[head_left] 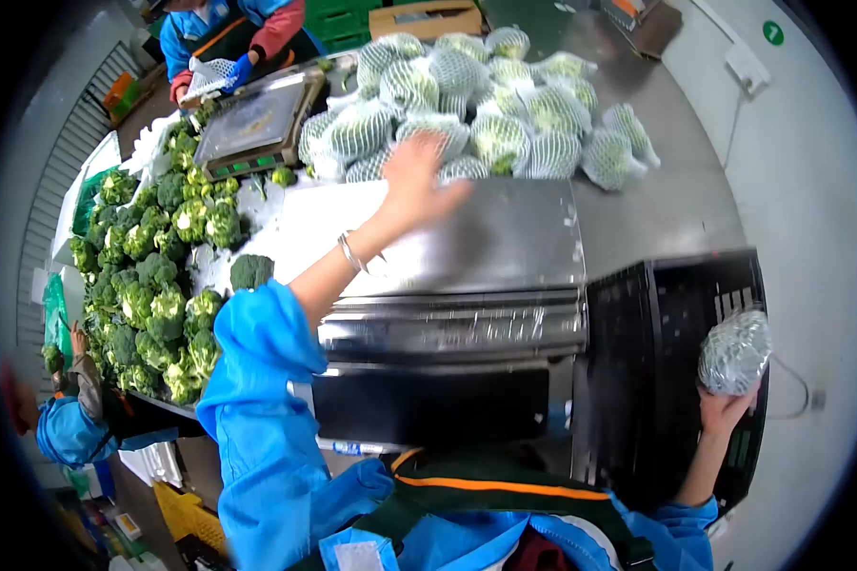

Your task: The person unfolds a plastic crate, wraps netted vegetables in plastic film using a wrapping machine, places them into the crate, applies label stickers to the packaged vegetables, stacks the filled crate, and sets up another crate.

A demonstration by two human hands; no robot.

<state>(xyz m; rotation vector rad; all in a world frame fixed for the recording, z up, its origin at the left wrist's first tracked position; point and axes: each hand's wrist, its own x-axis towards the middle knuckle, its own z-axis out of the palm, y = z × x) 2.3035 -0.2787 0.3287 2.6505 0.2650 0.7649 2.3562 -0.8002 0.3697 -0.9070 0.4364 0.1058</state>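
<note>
My left hand (419,183) reaches over the steel work surface (505,238), at the front edge of a pile of broccoli heads in white foam nets (428,84). Its fingers are a little blurred but spread, the thumb pointing right, and I see nothing held. Whether the fingertips touch a netted head, I cannot tell. At the far right, my right hand (726,411) grips a netted broccoli head (736,352) from below, its surface shiny as if wrapped in clear film. That hand is above a black plastic crate (671,285).
Loose broccoli (157,276) covers the left of the table, beside a scale (257,124). A film-wrapping machine (448,333) is in front of me. One co-worker (229,38) handles a foam net at the back; another person (71,428) stands at left. A white wall (800,209) borders the right.
</note>
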